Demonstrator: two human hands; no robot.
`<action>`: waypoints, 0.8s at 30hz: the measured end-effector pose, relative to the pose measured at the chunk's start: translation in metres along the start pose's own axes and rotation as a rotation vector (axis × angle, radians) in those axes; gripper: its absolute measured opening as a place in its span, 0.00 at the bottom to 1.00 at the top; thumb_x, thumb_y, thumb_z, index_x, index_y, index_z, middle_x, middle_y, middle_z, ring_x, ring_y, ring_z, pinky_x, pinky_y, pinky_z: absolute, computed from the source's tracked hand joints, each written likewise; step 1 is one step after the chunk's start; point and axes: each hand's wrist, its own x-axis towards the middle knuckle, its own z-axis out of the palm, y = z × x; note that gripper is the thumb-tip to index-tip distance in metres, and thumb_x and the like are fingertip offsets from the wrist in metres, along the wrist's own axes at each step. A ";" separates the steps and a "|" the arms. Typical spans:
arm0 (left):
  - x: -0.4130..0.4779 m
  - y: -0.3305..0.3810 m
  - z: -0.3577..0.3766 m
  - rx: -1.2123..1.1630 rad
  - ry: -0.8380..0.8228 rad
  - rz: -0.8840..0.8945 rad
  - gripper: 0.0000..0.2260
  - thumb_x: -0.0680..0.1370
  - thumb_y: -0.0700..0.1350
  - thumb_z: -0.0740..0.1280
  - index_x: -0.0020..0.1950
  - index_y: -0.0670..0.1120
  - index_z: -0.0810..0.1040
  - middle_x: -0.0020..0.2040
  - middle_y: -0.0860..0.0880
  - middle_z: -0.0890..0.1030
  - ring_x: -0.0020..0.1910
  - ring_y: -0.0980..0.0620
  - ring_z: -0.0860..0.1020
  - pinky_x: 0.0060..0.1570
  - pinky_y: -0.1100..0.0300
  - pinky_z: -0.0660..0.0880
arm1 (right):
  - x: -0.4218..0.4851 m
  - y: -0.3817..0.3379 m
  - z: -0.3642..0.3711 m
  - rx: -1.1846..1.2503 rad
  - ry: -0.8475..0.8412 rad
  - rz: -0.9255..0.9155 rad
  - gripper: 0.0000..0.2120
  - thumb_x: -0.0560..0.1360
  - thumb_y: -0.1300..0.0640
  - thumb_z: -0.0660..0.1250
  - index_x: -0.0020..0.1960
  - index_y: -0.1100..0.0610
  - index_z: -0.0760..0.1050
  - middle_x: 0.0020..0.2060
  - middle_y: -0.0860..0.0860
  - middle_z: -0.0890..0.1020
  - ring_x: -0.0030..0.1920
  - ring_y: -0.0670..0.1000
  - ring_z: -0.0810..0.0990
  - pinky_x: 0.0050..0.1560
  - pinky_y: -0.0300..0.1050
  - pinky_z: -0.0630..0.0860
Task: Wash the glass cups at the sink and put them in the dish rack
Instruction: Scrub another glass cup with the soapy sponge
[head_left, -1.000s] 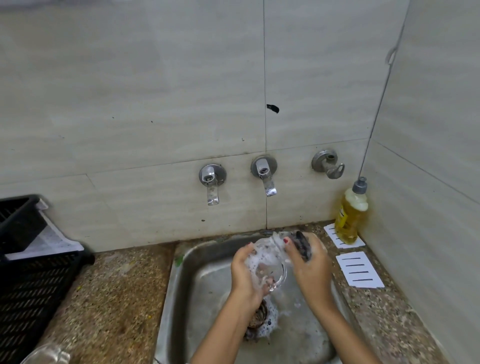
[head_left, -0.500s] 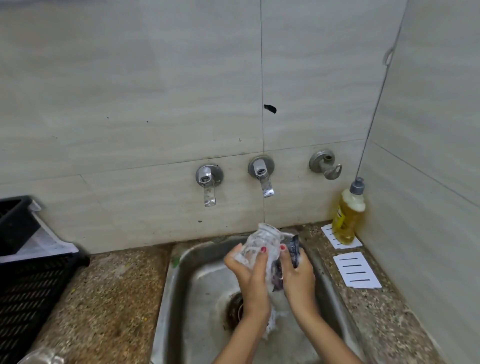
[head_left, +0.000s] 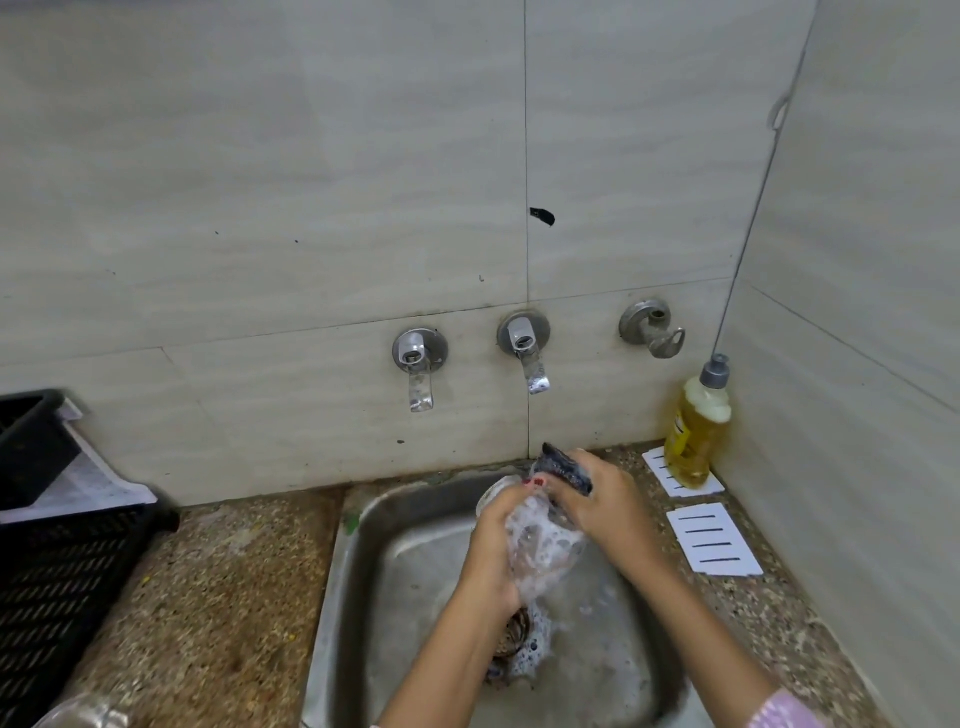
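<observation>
Head view: over the sink (head_left: 363, 525), our left hand (head_left: 493, 551) wraps a soapy glass (head_left: 540, 540); our right hand (head_left: 602, 504) grips a dark scrubber (head_left: 563, 465) against it. Likely slippery and breakable, so we hold its body firmly.

left hand (head_left: 496, 551) gripping soapy glass cup (head_left: 540, 540), right hand (head_left: 597, 504) scrubbing, over sink (head_left: 353, 597)

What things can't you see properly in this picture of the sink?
- Glass cup: head view; foam and the left hand cover much of it.
- Dark scrubber: mostly wrapped by the right hand.
- Drain: partly behind the left wrist and suds.
- Black dish rack: cut off by the left edge.
- Clear object at the bottom-left corner: cut off and blurred.
- Soap bottle label: too small to read.
</observation>
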 end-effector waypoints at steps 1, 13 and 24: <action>0.001 -0.001 -0.001 -0.073 0.015 -0.051 0.14 0.74 0.47 0.61 0.42 0.37 0.80 0.35 0.40 0.80 0.32 0.45 0.79 0.35 0.58 0.76 | -0.001 -0.001 0.004 0.018 0.093 0.046 0.07 0.75 0.49 0.66 0.47 0.52 0.75 0.36 0.45 0.80 0.38 0.47 0.81 0.33 0.30 0.71; 0.010 -0.001 -0.021 -0.463 0.193 0.021 0.22 0.77 0.54 0.55 0.48 0.35 0.76 0.38 0.36 0.79 0.37 0.40 0.77 0.41 0.53 0.74 | -0.071 0.013 0.042 -0.130 0.136 -0.378 0.17 0.71 0.64 0.60 0.57 0.49 0.69 0.59 0.49 0.67 0.62 0.49 0.66 0.66 0.44 0.62; 0.001 -0.017 -0.003 -0.243 0.178 0.115 0.05 0.67 0.40 0.65 0.35 0.44 0.68 0.25 0.45 0.75 0.24 0.46 0.77 0.29 0.57 0.77 | -0.053 0.021 0.037 -0.483 0.223 -0.692 0.13 0.75 0.60 0.59 0.44 0.57 0.83 0.39 0.52 0.83 0.40 0.50 0.80 0.39 0.41 0.78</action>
